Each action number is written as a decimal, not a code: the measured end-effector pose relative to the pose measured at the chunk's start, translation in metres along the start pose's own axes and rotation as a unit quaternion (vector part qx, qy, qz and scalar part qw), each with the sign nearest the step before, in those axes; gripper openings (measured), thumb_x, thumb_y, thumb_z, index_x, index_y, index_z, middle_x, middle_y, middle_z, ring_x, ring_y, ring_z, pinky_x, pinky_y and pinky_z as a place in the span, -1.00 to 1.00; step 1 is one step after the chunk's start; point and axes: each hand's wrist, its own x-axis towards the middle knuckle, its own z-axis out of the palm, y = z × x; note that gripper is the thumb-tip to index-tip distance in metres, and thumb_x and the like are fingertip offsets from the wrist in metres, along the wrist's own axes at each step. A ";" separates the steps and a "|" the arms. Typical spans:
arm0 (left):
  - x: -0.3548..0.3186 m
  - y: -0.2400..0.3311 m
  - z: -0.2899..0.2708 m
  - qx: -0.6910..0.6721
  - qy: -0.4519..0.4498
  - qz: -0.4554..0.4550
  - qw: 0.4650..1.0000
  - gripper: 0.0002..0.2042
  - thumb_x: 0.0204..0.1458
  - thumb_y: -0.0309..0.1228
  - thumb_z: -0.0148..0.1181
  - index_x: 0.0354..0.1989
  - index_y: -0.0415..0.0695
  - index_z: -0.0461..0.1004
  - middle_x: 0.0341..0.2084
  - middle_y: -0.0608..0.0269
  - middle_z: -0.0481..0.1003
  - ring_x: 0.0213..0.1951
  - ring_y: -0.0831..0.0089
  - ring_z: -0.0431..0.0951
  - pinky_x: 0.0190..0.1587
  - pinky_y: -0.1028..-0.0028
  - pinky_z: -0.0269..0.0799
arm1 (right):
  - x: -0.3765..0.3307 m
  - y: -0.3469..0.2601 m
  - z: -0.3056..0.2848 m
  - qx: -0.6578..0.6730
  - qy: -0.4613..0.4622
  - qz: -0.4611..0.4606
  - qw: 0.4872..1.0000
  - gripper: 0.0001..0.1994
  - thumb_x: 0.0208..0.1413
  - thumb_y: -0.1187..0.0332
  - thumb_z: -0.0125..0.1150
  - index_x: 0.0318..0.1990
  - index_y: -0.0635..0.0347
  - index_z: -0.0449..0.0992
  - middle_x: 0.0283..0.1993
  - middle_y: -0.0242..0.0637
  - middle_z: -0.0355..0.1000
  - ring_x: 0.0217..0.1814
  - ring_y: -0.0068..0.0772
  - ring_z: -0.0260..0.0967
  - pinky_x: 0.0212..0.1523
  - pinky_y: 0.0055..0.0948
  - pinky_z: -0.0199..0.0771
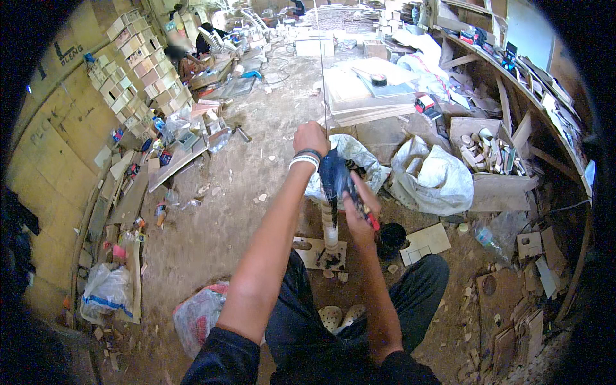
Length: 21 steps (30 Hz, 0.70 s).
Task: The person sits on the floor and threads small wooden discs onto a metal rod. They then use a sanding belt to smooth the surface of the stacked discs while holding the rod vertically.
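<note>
My left hand, with bands around its wrist, is closed in a fist at the top of a dark blue-black upright piece; exactly what it grips is hidden. A pale ringed post stands below that piece on a flat wooden board. My right hand is wrapped around a motion-smeared tool with a red end, close against the dark piece's right side. A thin cord or wire runs straight up from beside my left fist. Beside my right wrist sits a black round container.
Behind my hands stands an open white sack, with another white sack to its right. A wooden box holds offcuts. Far left are stacked small wooden boxes. Another person sits there. Wood scraps litter the floor.
</note>
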 end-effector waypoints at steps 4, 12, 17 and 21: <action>0.007 -0.014 0.004 0.023 0.027 0.040 0.999 -0.83 -0.28 -0.36 0.41 -0.42 0.03 0.72 -0.41 0.00 0.64 -0.31 0.04 0.67 -0.12 0.23 0.60 | -0.010 0.008 0.000 -0.008 -0.028 -0.004 1.000 -0.57 0.11 0.54 0.24 0.18 0.34 0.46 0.12 -0.09 0.49 0.13 -0.24 0.45 0.20 -0.31 0.36; 0.009 -0.040 0.004 0.037 0.051 0.055 0.997 -0.83 -0.20 -0.42 0.32 -0.37 0.05 0.72 -0.39 0.03 0.64 -0.30 0.10 0.67 -0.15 0.22 0.57 | -0.124 0.047 -0.026 -0.083 -0.145 0.165 0.972 -0.57 0.08 0.52 0.23 0.16 0.30 0.49 0.11 -0.09 0.51 0.13 -0.20 0.47 0.17 -0.31 0.40; 0.014 -0.051 0.013 -0.011 0.035 0.094 0.995 -0.83 -0.18 -0.51 0.29 -0.39 -0.01 0.71 -0.42 0.01 0.64 -0.35 0.14 0.68 -0.20 0.27 0.58 | -0.013 0.013 0.004 0.035 -0.062 0.023 0.997 -0.61 0.11 0.51 0.24 0.13 0.29 0.51 0.06 -0.05 0.52 0.09 -0.15 0.48 0.12 -0.29 0.44; 0.012 -0.052 0.011 -0.035 0.018 0.082 0.996 -0.85 -0.19 -0.52 0.31 -0.41 -0.04 0.69 -0.44 0.02 0.64 -0.37 0.15 0.68 -0.23 0.29 0.58 | 0.057 -0.007 0.007 -0.003 -0.036 -0.025 0.999 -0.59 0.16 0.45 0.23 0.17 0.38 0.46 0.12 -0.06 0.49 0.17 -0.24 0.43 0.22 -0.32 0.34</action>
